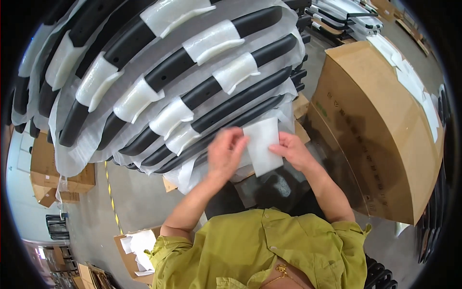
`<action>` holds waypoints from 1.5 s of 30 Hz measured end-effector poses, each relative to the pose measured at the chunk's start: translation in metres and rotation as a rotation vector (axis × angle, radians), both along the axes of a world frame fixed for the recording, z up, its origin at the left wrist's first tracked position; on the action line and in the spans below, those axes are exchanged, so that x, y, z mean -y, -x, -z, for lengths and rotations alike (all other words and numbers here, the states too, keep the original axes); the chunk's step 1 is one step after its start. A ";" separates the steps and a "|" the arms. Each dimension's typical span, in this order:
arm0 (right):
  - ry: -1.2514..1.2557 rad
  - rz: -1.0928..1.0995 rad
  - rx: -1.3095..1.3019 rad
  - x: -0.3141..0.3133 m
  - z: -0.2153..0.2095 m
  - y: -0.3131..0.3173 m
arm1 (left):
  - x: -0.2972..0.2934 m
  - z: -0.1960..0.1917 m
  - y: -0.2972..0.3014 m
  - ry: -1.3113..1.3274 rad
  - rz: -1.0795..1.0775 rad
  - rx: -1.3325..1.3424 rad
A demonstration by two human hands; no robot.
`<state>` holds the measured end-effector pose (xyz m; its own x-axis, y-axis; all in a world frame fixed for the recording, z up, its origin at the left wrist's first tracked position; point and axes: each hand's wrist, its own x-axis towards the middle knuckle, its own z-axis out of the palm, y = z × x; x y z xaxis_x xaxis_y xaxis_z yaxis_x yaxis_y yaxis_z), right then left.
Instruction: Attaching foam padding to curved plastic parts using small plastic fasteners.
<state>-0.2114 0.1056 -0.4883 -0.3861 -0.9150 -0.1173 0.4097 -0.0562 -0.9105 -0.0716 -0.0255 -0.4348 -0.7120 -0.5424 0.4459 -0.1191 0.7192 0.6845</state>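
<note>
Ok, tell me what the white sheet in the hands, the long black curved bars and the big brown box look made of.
White sheet: thin, matte, soft, likely foam wrap. Long black curved bars: smooth, slightly glossy, probably moulded plastic or coated. Big brown box: matte corrugated cardboard, judging by its folded edges.

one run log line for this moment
left hand: holds foam sheet | right hand: holds same sheet | behind: wrapped black parts

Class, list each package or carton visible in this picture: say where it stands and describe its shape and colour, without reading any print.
Large brown cardboard carton: right, closed, white foam sheets on top.
Flat brown cardboard boxes: left, on floor.
Small open brown carton: lower left, holding white sheets.
</note>
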 end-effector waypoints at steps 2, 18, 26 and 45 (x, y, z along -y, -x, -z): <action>-0.031 -0.003 -0.049 0.014 0.021 0.014 | 0.022 -0.027 0.013 0.512 -0.083 -0.182; 0.003 -0.048 0.252 0.071 0.016 0.006 | 0.107 -0.019 0.059 -0.003 -0.137 0.492; -0.164 -0.001 0.149 0.064 0.021 -0.001 | 0.054 -0.028 0.028 0.327 -0.123 0.125; 0.086 0.015 0.034 0.065 -0.005 0.000 | 0.055 -0.012 0.042 0.838 -0.061 0.093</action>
